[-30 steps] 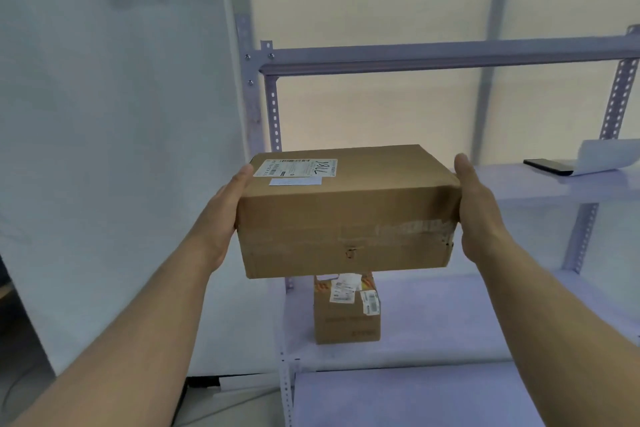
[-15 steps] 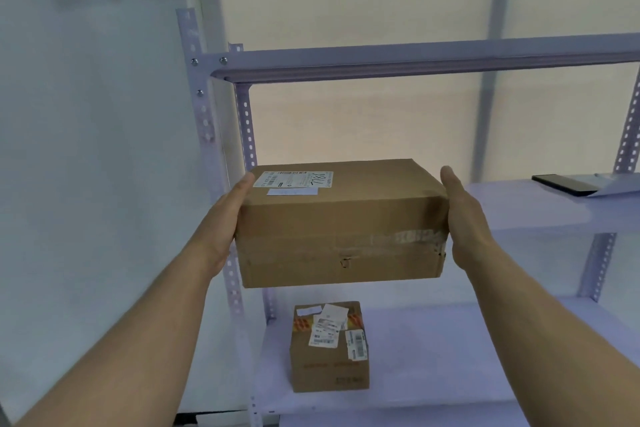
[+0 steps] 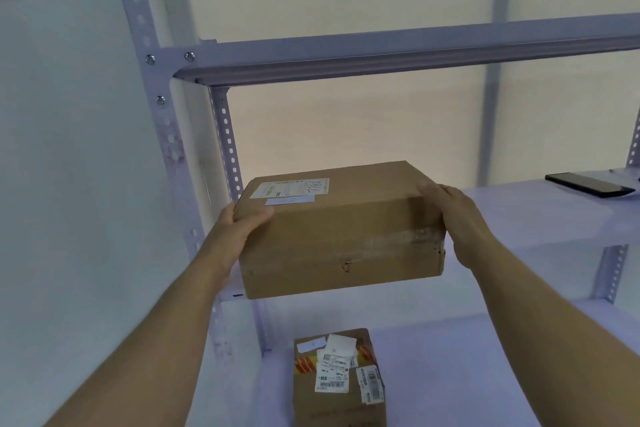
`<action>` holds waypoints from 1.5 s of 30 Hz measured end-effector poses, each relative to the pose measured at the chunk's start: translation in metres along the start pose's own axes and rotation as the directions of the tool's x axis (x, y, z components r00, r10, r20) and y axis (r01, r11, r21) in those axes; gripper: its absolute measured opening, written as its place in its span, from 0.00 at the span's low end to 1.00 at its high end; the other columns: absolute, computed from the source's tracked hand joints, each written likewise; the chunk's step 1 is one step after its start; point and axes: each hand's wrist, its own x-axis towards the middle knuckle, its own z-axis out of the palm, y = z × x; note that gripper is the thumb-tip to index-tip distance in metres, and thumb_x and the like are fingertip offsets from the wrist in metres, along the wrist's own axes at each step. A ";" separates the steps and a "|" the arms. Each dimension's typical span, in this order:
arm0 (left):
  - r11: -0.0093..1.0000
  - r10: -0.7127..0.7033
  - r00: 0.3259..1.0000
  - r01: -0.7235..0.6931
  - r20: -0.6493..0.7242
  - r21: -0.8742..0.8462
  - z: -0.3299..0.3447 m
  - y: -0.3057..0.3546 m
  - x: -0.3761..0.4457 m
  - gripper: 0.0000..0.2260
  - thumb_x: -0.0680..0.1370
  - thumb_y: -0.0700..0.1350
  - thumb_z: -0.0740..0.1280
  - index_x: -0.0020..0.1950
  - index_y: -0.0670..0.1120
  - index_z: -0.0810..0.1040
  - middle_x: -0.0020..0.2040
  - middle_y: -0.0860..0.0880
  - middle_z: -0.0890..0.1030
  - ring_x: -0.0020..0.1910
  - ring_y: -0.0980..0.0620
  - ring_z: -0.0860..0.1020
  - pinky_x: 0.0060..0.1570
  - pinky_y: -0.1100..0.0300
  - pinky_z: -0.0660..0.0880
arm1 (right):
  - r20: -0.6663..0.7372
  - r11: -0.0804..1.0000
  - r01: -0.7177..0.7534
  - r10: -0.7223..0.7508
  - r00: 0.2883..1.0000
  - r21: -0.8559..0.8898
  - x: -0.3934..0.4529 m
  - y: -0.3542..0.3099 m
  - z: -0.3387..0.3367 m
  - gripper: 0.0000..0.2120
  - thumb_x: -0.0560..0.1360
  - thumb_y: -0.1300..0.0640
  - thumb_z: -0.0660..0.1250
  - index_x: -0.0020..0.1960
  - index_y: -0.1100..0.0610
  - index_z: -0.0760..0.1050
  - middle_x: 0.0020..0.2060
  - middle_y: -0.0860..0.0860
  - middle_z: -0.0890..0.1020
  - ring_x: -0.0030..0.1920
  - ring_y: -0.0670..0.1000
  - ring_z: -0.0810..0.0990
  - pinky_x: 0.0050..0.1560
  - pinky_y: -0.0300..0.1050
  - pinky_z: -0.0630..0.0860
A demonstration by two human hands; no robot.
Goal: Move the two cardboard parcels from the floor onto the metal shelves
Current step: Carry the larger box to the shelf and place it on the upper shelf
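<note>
Gripping parcel (both ends): L hand; R hand.

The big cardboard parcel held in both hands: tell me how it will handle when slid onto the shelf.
The big parcel looks rigid: its faces stay flat under the left hand and right hand. Its broad flat base probably will not tip. Plain cardboard on the smooth shelf should slide easily.

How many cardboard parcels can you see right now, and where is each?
2. The larger parcel is held between the left hand and right hand at middle-shelf height. The smaller labelled parcel sits on the lower shelf. Others may lie outside the view.
</note>
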 end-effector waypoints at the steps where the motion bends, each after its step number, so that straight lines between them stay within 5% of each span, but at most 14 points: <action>1: 1.000 -0.002 1.000 0.002 -0.016 0.011 0.001 -0.003 0.004 0.28 0.72 0.51 0.72 0.69 0.49 0.67 0.54 0.53 0.78 0.50 0.56 0.77 0.45 0.63 0.72 | 0.027 1.000 0.019 -0.019 0.999 -0.012 0.003 0.003 0.000 0.29 0.70 0.42 0.67 0.68 0.54 0.70 0.60 0.49 0.77 0.59 0.53 0.76 0.49 0.45 0.70; 6: 0.990 0.042 0.995 -0.030 -0.085 0.135 0.002 -0.013 0.014 0.37 0.73 0.40 0.72 0.77 0.51 0.56 0.59 0.52 0.72 0.54 0.51 0.74 0.42 0.66 0.71 | 0.183 0.994 0.079 -0.065 0.981 -0.071 0.020 0.023 -0.004 0.38 0.59 0.54 0.76 0.68 0.50 0.68 0.59 0.49 0.80 0.57 0.51 0.80 0.53 0.50 0.78; 12: 0.967 -0.064 0.996 0.077 -0.060 0.241 0.003 -0.039 0.014 0.41 0.69 0.50 0.76 0.76 0.50 0.58 0.69 0.49 0.72 0.65 0.44 0.73 0.66 0.47 0.71 | 0.253 0.958 0.095 -0.024 0.967 -0.269 0.027 0.037 -0.007 0.50 0.52 0.43 0.77 0.71 0.51 0.63 0.64 0.50 0.76 0.62 0.55 0.75 0.62 0.58 0.74; 22: 0.925 -0.075 0.994 0.100 -0.082 0.367 0.009 -0.042 0.026 0.40 0.71 0.45 0.74 0.76 0.46 0.54 0.73 0.43 0.67 0.70 0.41 0.69 0.68 0.46 0.68 | 0.223 0.933 0.131 -0.057 0.973 -0.335 0.052 0.055 0.001 0.33 0.68 0.57 0.75 0.69 0.55 0.66 0.60 0.52 0.77 0.57 0.54 0.75 0.58 0.49 0.72; 45: 0.924 -0.080 0.983 0.136 -0.168 0.358 0.017 -0.048 0.045 0.36 0.73 0.49 0.71 0.76 0.45 0.56 0.74 0.41 0.68 0.70 0.39 0.69 0.69 0.44 0.67 | 0.156 0.901 0.087 -0.022 0.988 -0.425 0.068 0.057 0.015 0.33 0.68 0.53 0.74 0.69 0.56 0.64 0.61 0.54 0.77 0.55 0.54 0.74 0.54 0.47 0.71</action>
